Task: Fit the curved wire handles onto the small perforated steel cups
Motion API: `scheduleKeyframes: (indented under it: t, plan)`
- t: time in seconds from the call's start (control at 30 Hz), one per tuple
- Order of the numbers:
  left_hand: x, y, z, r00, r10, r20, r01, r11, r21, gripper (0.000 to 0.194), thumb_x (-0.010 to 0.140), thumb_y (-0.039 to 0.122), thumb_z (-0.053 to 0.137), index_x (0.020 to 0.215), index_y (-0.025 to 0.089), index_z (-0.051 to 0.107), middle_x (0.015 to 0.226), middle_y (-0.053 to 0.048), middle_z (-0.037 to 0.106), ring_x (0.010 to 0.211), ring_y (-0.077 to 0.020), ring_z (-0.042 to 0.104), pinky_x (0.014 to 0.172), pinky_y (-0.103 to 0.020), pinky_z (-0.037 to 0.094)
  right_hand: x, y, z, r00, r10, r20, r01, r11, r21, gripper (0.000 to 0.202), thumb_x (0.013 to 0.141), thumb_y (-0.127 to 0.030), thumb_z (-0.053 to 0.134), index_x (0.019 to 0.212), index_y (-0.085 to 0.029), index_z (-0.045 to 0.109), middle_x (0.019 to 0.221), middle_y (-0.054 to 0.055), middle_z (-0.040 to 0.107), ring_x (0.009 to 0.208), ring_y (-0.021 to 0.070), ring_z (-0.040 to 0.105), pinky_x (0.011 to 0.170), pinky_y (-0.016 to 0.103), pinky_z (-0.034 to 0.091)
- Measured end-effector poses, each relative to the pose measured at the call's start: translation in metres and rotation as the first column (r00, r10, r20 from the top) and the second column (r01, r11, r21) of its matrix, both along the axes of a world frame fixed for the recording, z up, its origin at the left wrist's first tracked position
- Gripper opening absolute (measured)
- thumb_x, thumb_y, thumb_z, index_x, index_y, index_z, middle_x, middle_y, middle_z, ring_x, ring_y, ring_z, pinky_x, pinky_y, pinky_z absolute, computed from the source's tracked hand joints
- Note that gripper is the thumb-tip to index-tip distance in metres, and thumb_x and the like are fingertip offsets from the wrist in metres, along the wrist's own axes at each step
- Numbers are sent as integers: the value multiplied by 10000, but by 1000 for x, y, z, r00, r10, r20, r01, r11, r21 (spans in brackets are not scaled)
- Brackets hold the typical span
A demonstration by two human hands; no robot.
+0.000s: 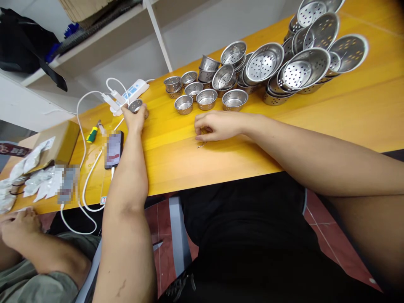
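Observation:
My left hand [135, 120] reaches toward the far side of the table, its fingers closed around a small perforated metal cup [135, 105] beside the white power strip. My right hand [208, 126] rests lower on the yellow table, fingers curled in. A thin bent metal wire [201, 145] pokes out below its thumb and fingertips; the rest of it is hidden. Just beyond that hand stand several small perforated cups [206, 99], some stacked. Farther right, larger perforated steel cups [298, 75] lean in nested, tilted stacks.
White cables run from the power strip [137, 89] to a phone [113, 149] left of my left forearm. A green-yellow handled tool [92, 134], a cardboard box [65, 141] and plastic bags [41, 181] lie farther left. Another person's hands [22, 227] are at the lower left. A shelf [104, 31] stands behind.

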State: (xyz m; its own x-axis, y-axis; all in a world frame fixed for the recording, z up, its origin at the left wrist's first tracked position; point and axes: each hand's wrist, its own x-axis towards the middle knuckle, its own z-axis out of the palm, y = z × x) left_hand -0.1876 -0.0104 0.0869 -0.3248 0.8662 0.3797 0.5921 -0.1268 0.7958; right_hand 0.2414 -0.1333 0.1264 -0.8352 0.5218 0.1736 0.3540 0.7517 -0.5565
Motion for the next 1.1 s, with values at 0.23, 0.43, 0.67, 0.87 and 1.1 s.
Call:
scheduleKeyframes:
  t: [0.23, 0.43, 0.67, 0.87, 1.1]
  plan:
    - [-12, 8, -6, 995, 101, 24, -101, 995, -18, 706, 1048, 458, 994, 1536, 252, 527, 1775, -203, 748, 1734, -330, 755, 1504, -528, 590, 0, 3, -2, 1000, -9, -14, 9, 1000, 1, 190, 1129, -352, 836, 986, -232, 802, 1003, 54, 772, 856, 219, 651, 824, 373, 459]
    - [-14, 18, -11, 944, 202, -259, -130, 954, 269, 1122, 1114, 1147, 357, 1622, 148, 419, 1886, -319, 462, 2058, -544, 91, 1329, -799, 316, -1, 3, -2, 999, -34, -31, 34, 999, 6, 198, 1134, -362, 808, 988, -230, 786, 1013, 58, 772, 855, 221, 645, 831, 374, 447]
    - [81, -27, -6, 781, -468, -413, 540, 839, 70, 1171, 945, 1183, 699, 1746, 335, 598, 1938, -199, 595, 1908, -453, 533, 1638, -736, 398, -1, 7, -5, 991, -84, -102, 89, 995, 47, 189, 1136, -365, 809, 1015, -227, 772, 1083, 76, 783, 918, 239, 656, 901, 385, 459]
    - [99, -28, -22, 660, -642, -391, 626, 757, -185, 781, 923, 943, 977, 1272, 266, 806, 2027, -216, 516, 1977, -533, 433, 1650, -829, 335, -2, 8, -7, 989, -81, -124, 89, 994, 58, 208, 1147, -378, 770, 1014, -217, 771, 1087, 95, 790, 913, 239, 658, 908, 397, 481]
    - [99, -35, -14, 595, -690, -412, 747, 664, -34, 826, 967, 906, 968, 1461, 308, 685, 1858, -179, 658, 1887, -467, 576, 1540, -714, 546, -3, 8, -17, 944, -121, -307, 178, 970, 164, 185, 1187, -386, 776, 1258, -220, 814, 1323, 130, 774, 1028, 270, 708, 1015, 446, 596]
